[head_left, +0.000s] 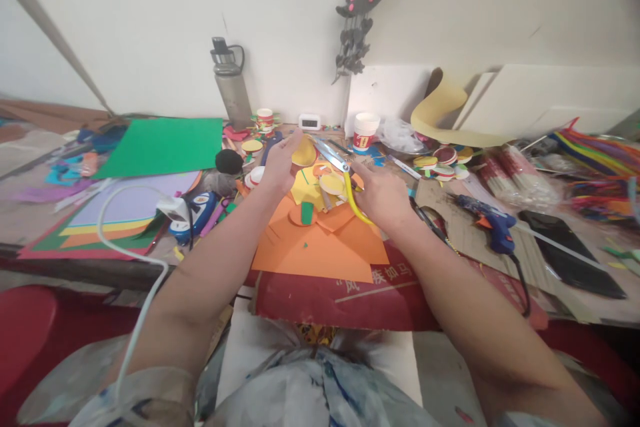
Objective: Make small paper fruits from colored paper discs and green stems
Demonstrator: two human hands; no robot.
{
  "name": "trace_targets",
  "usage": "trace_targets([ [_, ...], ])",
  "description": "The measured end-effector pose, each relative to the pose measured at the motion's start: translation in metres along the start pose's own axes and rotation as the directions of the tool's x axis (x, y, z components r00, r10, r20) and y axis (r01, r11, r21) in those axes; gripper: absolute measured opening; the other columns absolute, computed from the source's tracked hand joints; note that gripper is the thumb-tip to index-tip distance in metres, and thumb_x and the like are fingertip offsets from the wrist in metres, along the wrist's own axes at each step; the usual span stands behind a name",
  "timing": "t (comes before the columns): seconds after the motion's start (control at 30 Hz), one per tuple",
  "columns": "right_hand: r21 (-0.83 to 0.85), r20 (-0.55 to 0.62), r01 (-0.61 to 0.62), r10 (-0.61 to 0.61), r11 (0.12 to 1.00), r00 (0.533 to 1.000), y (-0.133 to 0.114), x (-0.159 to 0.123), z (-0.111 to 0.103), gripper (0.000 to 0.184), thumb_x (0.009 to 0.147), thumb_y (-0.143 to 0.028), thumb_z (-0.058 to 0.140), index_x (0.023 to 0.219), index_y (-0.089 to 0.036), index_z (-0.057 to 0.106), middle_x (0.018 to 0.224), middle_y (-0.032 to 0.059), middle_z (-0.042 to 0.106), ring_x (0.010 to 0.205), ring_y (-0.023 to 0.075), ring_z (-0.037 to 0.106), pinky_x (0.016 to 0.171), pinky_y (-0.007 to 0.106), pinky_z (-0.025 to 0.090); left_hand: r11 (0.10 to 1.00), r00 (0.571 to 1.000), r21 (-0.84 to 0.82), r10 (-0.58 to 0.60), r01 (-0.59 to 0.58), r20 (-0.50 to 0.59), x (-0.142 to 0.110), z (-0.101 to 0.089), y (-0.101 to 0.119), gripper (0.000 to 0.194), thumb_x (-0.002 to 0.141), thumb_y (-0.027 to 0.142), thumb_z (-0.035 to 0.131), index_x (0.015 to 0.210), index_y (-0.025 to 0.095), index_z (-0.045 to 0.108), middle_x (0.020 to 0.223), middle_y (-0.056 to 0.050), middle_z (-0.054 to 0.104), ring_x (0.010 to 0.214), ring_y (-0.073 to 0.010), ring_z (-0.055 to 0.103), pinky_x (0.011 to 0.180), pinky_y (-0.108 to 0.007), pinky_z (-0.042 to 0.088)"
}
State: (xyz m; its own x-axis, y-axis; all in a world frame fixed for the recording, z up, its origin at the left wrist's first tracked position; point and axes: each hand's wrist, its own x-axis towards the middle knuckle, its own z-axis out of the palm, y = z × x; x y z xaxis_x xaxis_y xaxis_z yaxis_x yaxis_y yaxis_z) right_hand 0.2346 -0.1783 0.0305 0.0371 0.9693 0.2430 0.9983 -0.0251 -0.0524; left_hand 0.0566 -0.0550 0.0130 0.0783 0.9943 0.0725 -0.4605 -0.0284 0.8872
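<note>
My left hand (pixel 281 161) is closed on a rounded yellow piece (pixel 303 152) that looks like paper or foam, held up above the table. My right hand (pixel 383 193) grips yellow-handled scissors (pixel 356 203), with the blades pointing up and left at the yellow piece. Whether the blades touch it I cannot tell. Under both hands lie an orange sheet (pixel 313 257) and yellow paper scraps (pixel 301 188). A small green piece (pixel 307 213) rests on the orange paper. A pale yellow disc (pixel 334 184) sits just below the scissors.
To the right are a blue glue gun (pixel 493 221) on cardboard and a black phone (pixel 573 253). A grey bottle (pixel 233 83) and a paper cup (pixel 365 132) stand at the back. Leftward, a green sheet (pixel 163 143) lies near a white cable (pixel 135 250) crossing the table edge.
</note>
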Motion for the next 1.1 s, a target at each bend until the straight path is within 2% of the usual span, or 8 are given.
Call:
trace_targets([
  [0.23,0.000,0.008,0.010,-0.010,1.000,1.000,0.004,0.002,0.004,0.048,0.100,-0.023,0.056,0.147,-0.021,0.070,0.130,0.0160,0.079,0.108,0.0315,0.072,0.074,0.033,0.042,1.000,1.000,0.007,-0.019,0.019,0.015,0.001,-0.002,-0.004,0.048,0.077,0.059,0.094,0.086,0.017,0.072,0.085,-0.005,0.079,0.081,-0.0183,0.078,0.073,-0.027,0.061],
  [0.57,-0.012,0.014,0.015,-0.015,1.000,1.000,0.006,0.003,0.007,0.044,0.102,-0.024,0.053,0.142,-0.021,0.072,0.123,0.0162,0.080,0.103,0.0306,0.071,0.077,0.034,0.044,0.998,0.998,0.023,-0.057,0.057,0.001,0.003,-0.004,-0.005,0.049,0.076,0.059,0.096,0.083,0.018,0.069,0.081,-0.003,0.076,0.076,-0.0158,0.075,0.068,-0.025,0.060],
  [0.83,-0.025,0.046,0.003,-0.001,1.000,0.999,0.003,0.004,0.006,0.041,0.103,-0.025,0.052,0.138,-0.021,0.073,0.119,0.0165,0.081,0.101,0.0315,0.072,0.077,0.035,0.044,0.991,0.996,0.098,-0.089,0.091,-0.028,0.003,-0.005,-0.001,0.050,0.075,0.059,0.097,0.085,0.018,0.071,0.078,-0.005,0.075,0.081,-0.0199,0.077,0.071,-0.029,0.061],
  [1.1,0.043,0.030,0.013,-0.014,0.999,0.999,0.008,0.006,0.010,0.041,0.102,-0.028,0.055,0.138,-0.022,0.074,0.126,0.0166,0.079,0.106,0.0316,0.072,0.079,0.035,0.044,0.989,0.999,0.141,-0.041,0.046,-0.036,0.001,-0.005,0.006,0.045,0.080,0.055,0.095,0.082,0.016,0.073,0.078,-0.005,0.075,0.073,-0.0169,0.072,0.070,-0.028,0.058],
])
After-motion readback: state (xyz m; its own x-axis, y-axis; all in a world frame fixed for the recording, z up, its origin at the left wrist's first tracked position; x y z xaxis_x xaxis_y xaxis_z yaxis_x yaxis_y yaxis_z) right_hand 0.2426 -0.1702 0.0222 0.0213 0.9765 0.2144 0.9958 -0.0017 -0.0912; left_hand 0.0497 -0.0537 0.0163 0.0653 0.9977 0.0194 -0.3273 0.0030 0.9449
